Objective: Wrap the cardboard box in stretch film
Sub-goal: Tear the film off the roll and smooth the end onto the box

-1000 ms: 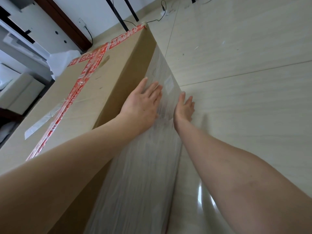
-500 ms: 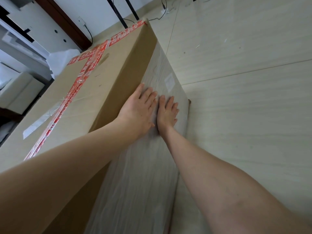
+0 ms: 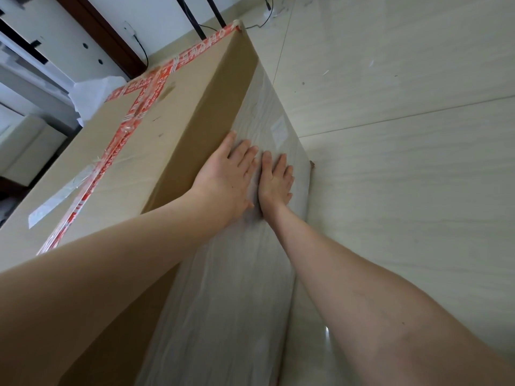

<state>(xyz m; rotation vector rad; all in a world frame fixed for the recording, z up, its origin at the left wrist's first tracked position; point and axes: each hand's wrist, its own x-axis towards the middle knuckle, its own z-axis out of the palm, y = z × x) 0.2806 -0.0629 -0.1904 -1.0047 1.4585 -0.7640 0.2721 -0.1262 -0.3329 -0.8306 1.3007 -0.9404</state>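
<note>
A tall brown cardboard box [image 3: 172, 129] stands on the floor, its top sealed with red printed tape [image 3: 133, 118]. Cloudy stretch film [image 3: 231, 288] covers the lower band of its near side, with bare cardboard above it. My left hand [image 3: 225, 179] lies flat on the film's upper edge, fingers spread. Beside it my right hand [image 3: 274, 181] presses flat on the film, thumb touching the left hand. Neither hand holds anything. No film roll is in view.
Pale tiled floor [image 3: 404, 168] stretches to the right of the box. Behind the box are a white wall, a dark wooden door frame [image 3: 111, 40], black stand legs [image 3: 195, 20] with cables, crumpled white packing material [image 3: 94, 93] and pale furniture [image 3: 30, 146] at left.
One second ago my right hand was at the film's right edge near the floor. It has slid left across the film to rest beside my left hand, which shifted slightly down.
</note>
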